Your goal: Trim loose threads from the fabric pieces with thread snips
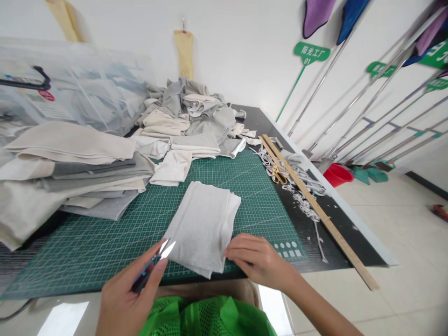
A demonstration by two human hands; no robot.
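A folded piece of light grey fabric (201,224) lies on the green cutting mat (255,186) in front of me. My left hand (135,282) is closed round a pair of thread snips (149,270), dark-handled, with shiny blades pointing up and right. The blades are at the fabric's lower left edge; I cannot tell whether they touch it. At the lower right edge, my right hand (254,259) pinches the fabric between thumb and fingers.
Stacked grey and beige fabric (87,172) stands at left, before a clear plastic box (87,88). More fabric (196,112) is heaped behind the mat. A wooden ruler (315,205), gold-handled scissors (276,175) and scraps line the right side. A red bucket (338,175) is beyond.
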